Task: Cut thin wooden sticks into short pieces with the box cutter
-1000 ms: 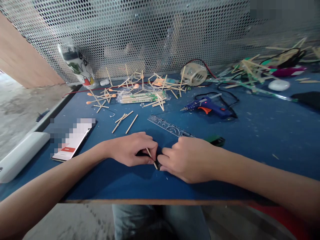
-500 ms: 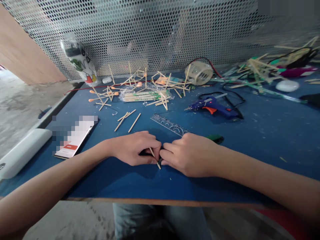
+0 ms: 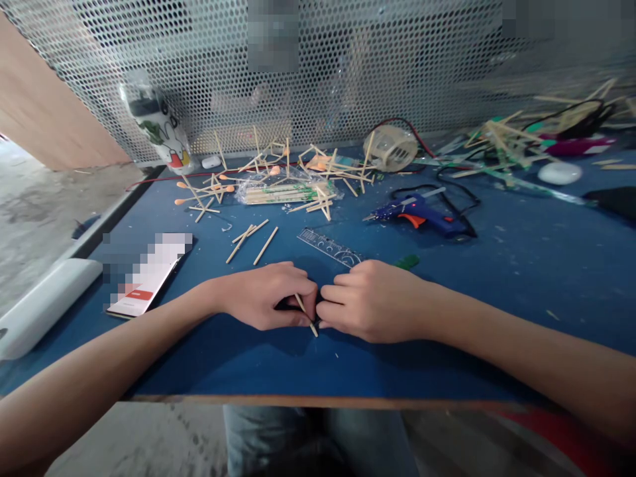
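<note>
My left hand (image 3: 273,297) rests low over the blue table, thumb and fingers pinched on a thin wooden stick (image 3: 307,315). The stick slants down toward me, its near end sticking out below the fingertips. Right against it, my right hand (image 3: 365,301) is closed, knuckles up. A tool with a green end (image 3: 408,261) shows behind this fist; the fist hides its middle. Something dark sits between the fingertips of both hands, too covered to identify. Just beyond the hands lies a clear ruler (image 3: 330,246), partly behind my right hand.
Several loose cut sticks (image 3: 265,246) lie beyond my left hand, with a phone (image 3: 152,275) and a white case (image 3: 47,308) further left. A blue glue gun (image 3: 427,215) lies back right. Stick frames (image 3: 201,199), a stick packet (image 3: 283,192) and a bottle (image 3: 159,126) line the mesh.
The green-ended tool has shifted left and slightly away from me as my right hand turned a little. My left hand keeps its pinch on the stick. The view has shifted slightly.
</note>
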### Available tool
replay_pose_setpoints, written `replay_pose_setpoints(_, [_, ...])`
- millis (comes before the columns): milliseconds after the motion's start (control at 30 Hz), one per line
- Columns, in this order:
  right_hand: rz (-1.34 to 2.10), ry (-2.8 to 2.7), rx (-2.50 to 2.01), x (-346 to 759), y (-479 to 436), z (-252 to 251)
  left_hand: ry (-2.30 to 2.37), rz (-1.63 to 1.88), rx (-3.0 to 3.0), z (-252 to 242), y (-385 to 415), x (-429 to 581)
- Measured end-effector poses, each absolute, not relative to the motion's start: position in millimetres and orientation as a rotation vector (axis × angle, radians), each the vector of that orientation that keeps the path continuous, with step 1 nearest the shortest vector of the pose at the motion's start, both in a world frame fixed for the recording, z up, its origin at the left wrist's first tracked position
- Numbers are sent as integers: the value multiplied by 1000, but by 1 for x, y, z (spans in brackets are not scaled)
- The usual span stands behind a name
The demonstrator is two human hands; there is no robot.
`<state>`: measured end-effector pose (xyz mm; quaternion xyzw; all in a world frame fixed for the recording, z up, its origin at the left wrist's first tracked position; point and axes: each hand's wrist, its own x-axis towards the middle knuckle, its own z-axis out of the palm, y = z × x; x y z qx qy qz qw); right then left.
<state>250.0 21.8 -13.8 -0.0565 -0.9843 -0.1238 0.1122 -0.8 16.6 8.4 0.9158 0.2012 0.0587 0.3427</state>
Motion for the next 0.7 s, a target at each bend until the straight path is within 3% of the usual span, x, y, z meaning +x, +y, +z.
replay_pose_setpoints(700, [-361, -2899, -58, 251, 30, -12, 510, 163, 2415, 8, 18, -2])
